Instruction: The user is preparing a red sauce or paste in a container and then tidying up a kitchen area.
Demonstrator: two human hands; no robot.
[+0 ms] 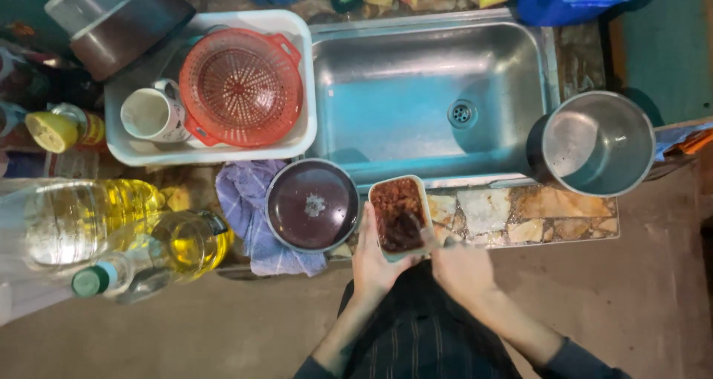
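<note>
Your left hand (pixel 375 264): fingers wrapped round the near end of a small rectangular tub (pixel 399 216) of dark red paste, steadying it on the tabletop (pixel 520 216) edge just near the sink (pixel 431 89).

Your right hand (pixel 460 268): fingers closed narrow, apparently on a utensil dipped in the tub; the utensil itself is too blurred to tell.

Left of the tub, touching: round dark bowl (pixel 312 204) resting on a purple cloth (pixel 245 201).

Far left: white basin (pixel 134 152) holding a red colander (pixel 241 86) and a white mug (pixel 152 115), likely draining.

Near left: clear bottles of yellow oil (pixel 148 245), lying sideways, one with a green cap.

Right: steel pot (pixel 598 141), upright beside the sink.
</note>
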